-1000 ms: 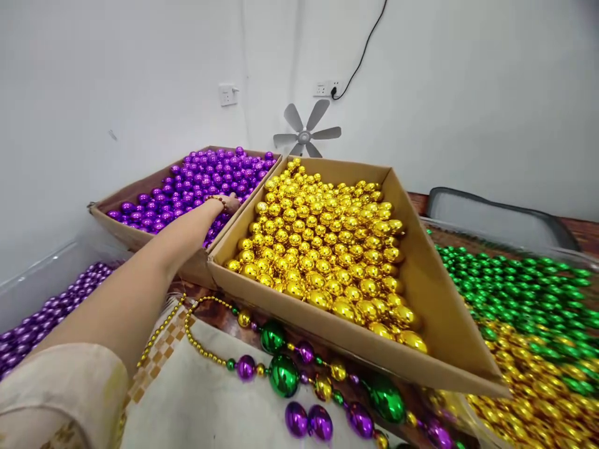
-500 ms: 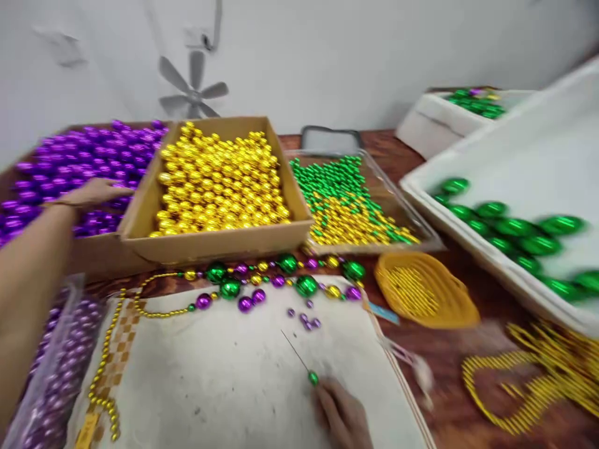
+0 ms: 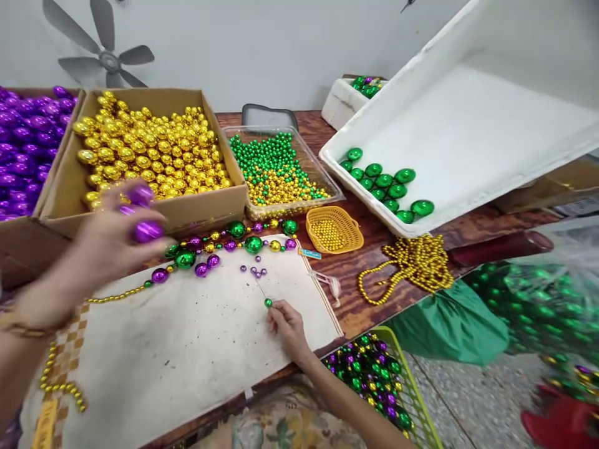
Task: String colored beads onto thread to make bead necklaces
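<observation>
My left hand (image 3: 115,234), a little blurred, is closed around shiny purple beads (image 3: 147,231) in front of the carton of gold beads (image 3: 154,149). My right hand (image 3: 286,321) pinches a thin needle (image 3: 261,288), and a green bead (image 3: 268,302) sits on it at the fingertips. Small light-purple beads (image 3: 256,272) lie on the white cloth by the needle's tip. Behind them a strung garland of green, gold and purple beads (image 3: 253,244) runs along the cloth's far edge, with two loose-looking purple beads (image 3: 206,266) beside it.
A carton of purple beads (image 3: 23,143) stands far left. A clear tray (image 3: 334,190) holds small green and gold beads. Right of it are an orange basket (image 3: 358,237), gold bead strands (image 3: 416,265) and a tilted white foam box (image 3: 468,125) with large green beads. A green crate (image 3: 423,405) sits below the table edge.
My left hand has come out of the purple bead carton, moving right and toward me with purple beads in it. The view has swung right. My right hand still pinches the needle.
</observation>
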`<action>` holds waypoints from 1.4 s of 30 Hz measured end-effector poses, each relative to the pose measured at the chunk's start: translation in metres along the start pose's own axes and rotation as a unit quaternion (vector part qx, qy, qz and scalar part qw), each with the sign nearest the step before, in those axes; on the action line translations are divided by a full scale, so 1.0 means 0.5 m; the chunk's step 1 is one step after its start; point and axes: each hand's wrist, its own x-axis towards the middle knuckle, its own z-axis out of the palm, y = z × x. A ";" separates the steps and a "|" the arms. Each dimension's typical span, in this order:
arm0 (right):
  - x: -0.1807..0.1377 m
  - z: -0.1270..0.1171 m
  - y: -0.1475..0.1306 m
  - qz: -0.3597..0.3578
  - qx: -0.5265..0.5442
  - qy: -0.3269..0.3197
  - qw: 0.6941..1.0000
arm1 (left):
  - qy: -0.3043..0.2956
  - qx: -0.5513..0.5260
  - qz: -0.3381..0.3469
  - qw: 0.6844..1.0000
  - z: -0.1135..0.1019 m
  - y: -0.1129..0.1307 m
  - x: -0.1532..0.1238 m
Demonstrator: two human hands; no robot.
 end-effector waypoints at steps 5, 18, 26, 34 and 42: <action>-0.006 -0.041 -0.009 0.010 0.055 0.057 0.997 | -0.216 -0.014 0.004 0.976 0.271 0.097 -0.101; -0.056 -0.129 0.010 0.036 0.124 0.056 0.990 | -0.185 0.258 0.033 0.948 0.446 0.126 -0.118; -0.064 -0.141 0.019 0.027 0.146 0.025 0.989 | -0.144 0.308 0.037 0.940 0.457 0.131 -0.134; -0.053 -0.153 -0.024 0.021 0.178 0.005 0.984 | 0.054 0.031 -0.107 0.992 0.445 0.179 -0.143; -0.014 -0.131 -0.043 -0.015 0.148 -0.041 0.988 | 0.099 -0.335 -0.243 0.905 0.412 0.242 -0.163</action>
